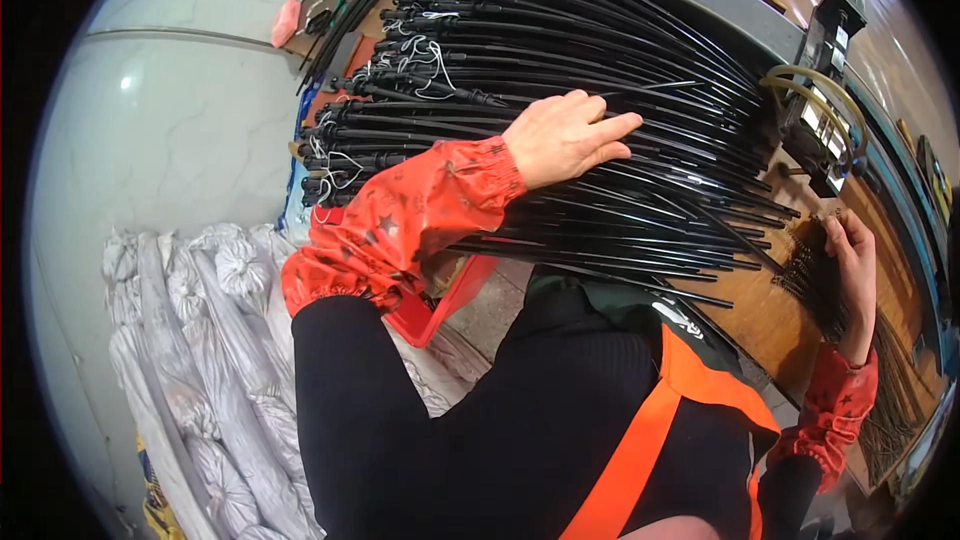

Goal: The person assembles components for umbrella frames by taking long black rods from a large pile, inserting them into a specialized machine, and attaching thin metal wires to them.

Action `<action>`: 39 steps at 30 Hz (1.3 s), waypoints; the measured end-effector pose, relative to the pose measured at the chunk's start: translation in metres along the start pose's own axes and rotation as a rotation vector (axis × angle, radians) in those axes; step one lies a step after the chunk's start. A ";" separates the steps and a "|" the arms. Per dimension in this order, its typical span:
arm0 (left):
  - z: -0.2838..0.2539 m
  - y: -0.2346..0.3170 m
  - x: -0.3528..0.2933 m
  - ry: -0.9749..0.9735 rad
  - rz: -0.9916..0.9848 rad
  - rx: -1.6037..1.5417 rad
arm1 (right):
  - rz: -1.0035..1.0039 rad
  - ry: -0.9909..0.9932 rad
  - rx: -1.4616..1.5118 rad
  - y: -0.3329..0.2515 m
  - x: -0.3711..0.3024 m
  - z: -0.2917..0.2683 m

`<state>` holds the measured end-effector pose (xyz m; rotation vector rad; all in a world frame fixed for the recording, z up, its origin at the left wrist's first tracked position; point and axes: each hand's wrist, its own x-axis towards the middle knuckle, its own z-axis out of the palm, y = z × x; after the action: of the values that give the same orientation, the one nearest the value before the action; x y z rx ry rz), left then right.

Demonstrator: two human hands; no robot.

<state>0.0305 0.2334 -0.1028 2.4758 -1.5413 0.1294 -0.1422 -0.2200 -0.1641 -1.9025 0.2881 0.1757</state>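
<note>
A wide layer of long, thin black rods [600, 60] covers the bench, many with white string loops [430, 65] at their thicker left ends. Over the middle of the rods lies my left hand [572, 138], palm down, its fingers stretched out to the right. At the right of the bench my right hand [850, 250] is closed in a pinch, thumb against fingers. Whatever it pinches is too small to make out. Just left of those fingertips is a heap of small dark coiled pieces [812, 275], which look like springs.
A black bench machine [828, 90] with yellowish hoses stands beyond the rods' right ends. Thin brown rods [890, 435] lie at the lower right. Below my left sleeve is a red bin [455, 300]. Long white wrapped bundles [225, 340] cover the floor at left. Hand tools [325, 15] lie at the far left.
</note>
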 end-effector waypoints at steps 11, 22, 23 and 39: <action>-0.013 0.007 0.036 0.010 0.078 0.047 | -0.061 0.015 -0.109 0.001 -0.013 0.002; 0.012 0.103 0.140 -0.048 0.270 -0.174 | -0.451 0.340 -0.111 -0.029 -0.044 0.032; 0.012 0.109 0.144 -0.069 0.275 -0.185 | -0.476 0.410 -0.109 -0.028 -0.047 0.035; -0.006 0.122 0.159 -0.117 0.366 -0.161 | -0.917 0.910 -0.892 -0.038 -0.063 0.016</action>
<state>-0.0079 0.0439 -0.0500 2.0916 -1.9570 -0.0806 -0.1914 -0.1860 -0.1187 -2.6752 -0.1360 -1.4084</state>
